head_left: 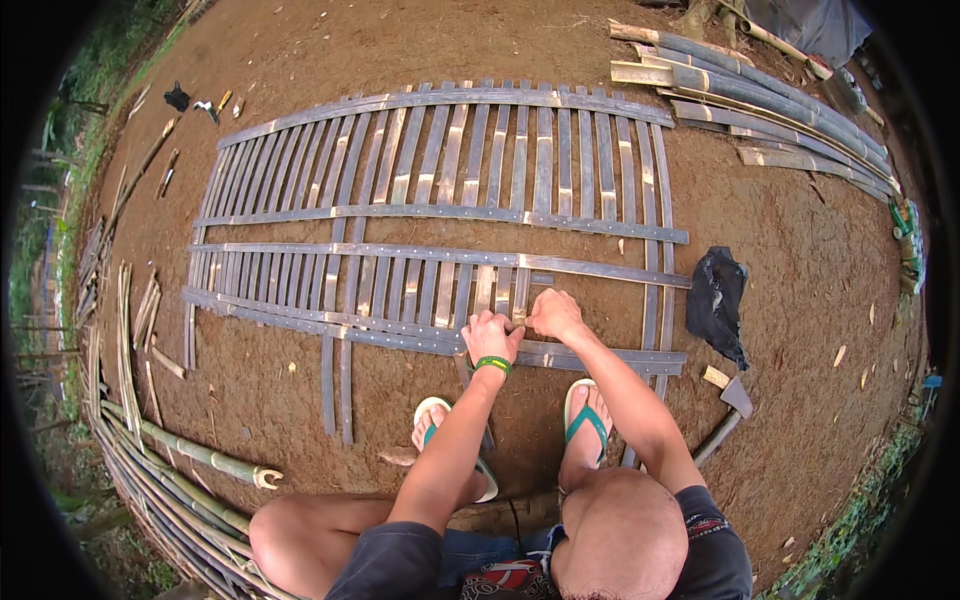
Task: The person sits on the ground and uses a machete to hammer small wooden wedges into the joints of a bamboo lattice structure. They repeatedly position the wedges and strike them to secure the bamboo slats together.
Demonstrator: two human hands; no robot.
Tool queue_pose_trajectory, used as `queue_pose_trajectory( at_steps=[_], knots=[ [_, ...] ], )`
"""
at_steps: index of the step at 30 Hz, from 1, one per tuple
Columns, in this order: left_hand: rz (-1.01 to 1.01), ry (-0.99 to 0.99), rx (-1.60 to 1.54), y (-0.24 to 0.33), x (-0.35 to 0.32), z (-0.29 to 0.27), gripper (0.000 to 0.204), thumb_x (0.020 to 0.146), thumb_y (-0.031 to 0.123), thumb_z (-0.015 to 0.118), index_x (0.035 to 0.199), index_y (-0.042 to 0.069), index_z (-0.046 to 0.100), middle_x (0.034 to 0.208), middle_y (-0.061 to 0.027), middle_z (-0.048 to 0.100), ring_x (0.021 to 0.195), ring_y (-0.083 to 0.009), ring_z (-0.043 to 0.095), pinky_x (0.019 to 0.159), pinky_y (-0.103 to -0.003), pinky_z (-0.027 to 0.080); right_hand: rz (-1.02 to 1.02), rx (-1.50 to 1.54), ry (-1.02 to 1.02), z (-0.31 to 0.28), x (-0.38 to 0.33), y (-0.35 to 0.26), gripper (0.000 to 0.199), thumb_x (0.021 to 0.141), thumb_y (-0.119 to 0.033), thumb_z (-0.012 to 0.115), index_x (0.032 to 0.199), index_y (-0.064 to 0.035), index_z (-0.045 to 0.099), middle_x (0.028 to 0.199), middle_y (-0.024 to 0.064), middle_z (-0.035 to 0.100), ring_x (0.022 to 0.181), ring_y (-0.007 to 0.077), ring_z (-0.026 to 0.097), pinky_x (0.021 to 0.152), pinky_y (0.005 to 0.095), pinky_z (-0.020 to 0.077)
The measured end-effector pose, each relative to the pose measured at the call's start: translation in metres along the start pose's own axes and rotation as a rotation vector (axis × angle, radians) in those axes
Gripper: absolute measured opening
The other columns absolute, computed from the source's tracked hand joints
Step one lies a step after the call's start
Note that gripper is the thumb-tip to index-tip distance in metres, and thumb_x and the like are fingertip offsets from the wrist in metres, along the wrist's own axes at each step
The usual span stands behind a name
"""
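A fence-like bamboo panel (590, 268) of dark upright slats nailed to long rails lies on the ground before me. My left hand (490, 338), with a green and yellow wristband, bends over its near rail (400, 338). The fingers close at the lower end of a bamboo slat (521, 290). Just to the right, my right hand (555, 314) is curled into a fist above the same rail; what it holds, if anything, is hidden. A short dark piece (541, 279) shows beyond its knuckles. My sandalled feet stand on the near side of the rail.
Beyond lies the panel's taller slatted section (440, 212). A black plastic bag (716, 300) and a hatchet-like tool (735, 398) with a pale handle lie at right. Split bamboo (770, 95) is stacked far right; bamboo poles (200, 452) lie at lower left.
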State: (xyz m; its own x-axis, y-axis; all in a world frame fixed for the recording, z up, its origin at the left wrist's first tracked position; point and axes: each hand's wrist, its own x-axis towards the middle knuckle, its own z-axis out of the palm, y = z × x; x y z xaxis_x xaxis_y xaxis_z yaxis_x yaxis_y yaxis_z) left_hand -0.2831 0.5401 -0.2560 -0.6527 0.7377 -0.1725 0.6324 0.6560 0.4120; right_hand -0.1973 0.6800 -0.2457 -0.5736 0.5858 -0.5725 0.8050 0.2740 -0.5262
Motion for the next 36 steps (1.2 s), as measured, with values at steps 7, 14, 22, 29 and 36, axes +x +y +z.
queue_pose_trajectory(
  at_steps=[7,14,22,29,36],
  knots=[
    [-0.064,-0.025,-0.047,0.009,0.002,0.002,0.022,0.069,0.03,0.088,0.075,0.013,0.077,0.096,-0.0085,0.068,0.106,-0.0307,0.061,0.094,-0.046,0.041,-0.378,-0.28,0.359,-0.034,0.027,-0.007,0.062,0.078,-0.023,0.085,0.133,-0.0088,0.061,0.122,0.0108,0.06,0.122,0.0318,0.055,0.102,0.0486,0.0441],
    [-0.059,-0.014,-0.086,0.0,0.0,0.007,0.02,0.069,0.03,0.088,0.073,0.014,0.078,0.096,-0.0081,0.066,0.106,-0.0311,0.058,0.095,-0.047,0.039,-0.36,-0.245,0.278,-0.029,0.04,0.0,0.065,0.074,-0.026,0.088,0.133,-0.0128,0.061,0.122,0.0095,0.062,0.123,0.0312,0.055,0.103,0.0489,0.0408],
    [-0.049,0.008,-0.132,-0.006,0.002,0.015,0.019,0.069,0.03,0.088,0.071,0.015,0.077,0.093,-0.0088,0.065,0.104,-0.0325,0.057,0.095,-0.048,0.038,-0.366,-0.15,0.271,-0.027,0.043,0.004,0.066,0.073,-0.023,0.089,0.131,-0.0092,0.06,0.123,0.0127,0.06,0.124,0.0338,0.053,0.104,0.0495,0.0394],
    [-0.027,0.042,-0.141,-0.014,0.0,0.023,0.018,0.067,0.03,0.089,0.07,0.017,0.075,0.088,-0.0064,0.061,0.099,-0.0309,0.057,0.093,-0.048,0.038,-0.396,-0.097,0.243,-0.023,0.047,0.012,0.068,0.072,-0.023,0.089,0.131,-0.0076,0.06,0.122,0.0138,0.06,0.122,0.0351,0.053,0.104,0.0494,0.0389],
    [0.024,0.087,-0.174,-0.018,0.0,0.027,0.019,0.065,0.028,0.088,0.068,0.018,0.074,0.085,-0.005,0.059,0.095,-0.0308,0.057,0.088,-0.047,0.039,-0.451,-0.064,0.276,-0.022,0.045,0.016,0.069,0.073,-0.023,0.089,0.133,-0.0076,0.06,0.12,0.014,0.059,0.121,0.0348,0.053,0.105,0.0487,0.0381]
  ],
)
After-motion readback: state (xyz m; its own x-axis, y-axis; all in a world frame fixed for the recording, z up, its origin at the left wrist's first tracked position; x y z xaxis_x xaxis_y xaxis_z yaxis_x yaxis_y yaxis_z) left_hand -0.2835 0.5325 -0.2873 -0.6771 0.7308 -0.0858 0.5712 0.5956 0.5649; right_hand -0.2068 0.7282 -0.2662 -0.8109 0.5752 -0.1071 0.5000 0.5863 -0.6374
